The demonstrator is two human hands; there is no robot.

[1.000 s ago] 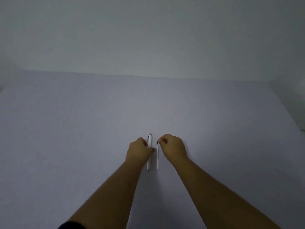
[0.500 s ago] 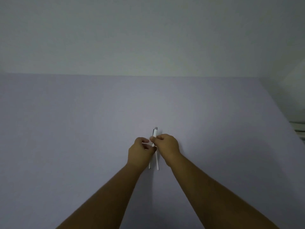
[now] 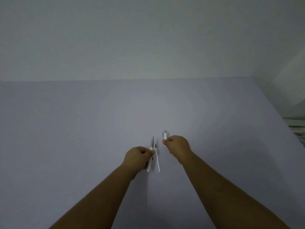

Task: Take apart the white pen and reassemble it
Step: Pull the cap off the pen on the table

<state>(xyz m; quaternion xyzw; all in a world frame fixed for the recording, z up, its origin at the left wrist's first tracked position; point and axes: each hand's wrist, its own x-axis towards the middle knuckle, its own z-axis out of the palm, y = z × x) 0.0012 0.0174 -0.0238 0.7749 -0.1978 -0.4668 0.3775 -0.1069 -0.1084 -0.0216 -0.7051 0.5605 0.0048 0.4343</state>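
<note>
My left hand [image 3: 139,157] grips the white pen body [image 3: 150,156], which points away from me with its grey tip bare above my fingers. My right hand [image 3: 177,146] pinches the white pen cap [image 3: 165,135], held upright a little to the right of the body and apart from it. A thin white refill [image 3: 157,160] with a dark tip lies on the pale lilac table [image 3: 82,129], just right of the pen body and between my two hands.
A grey-white wall rises behind the table's far edge. The table's right edge runs diagonally at the right, with striped fabric [image 3: 297,128] beyond it.
My hands came together on the pen, then drew apart. The cap has come off in my right hand, moving right, while my left hand keeps the body. The refill has stayed on the table.
</note>
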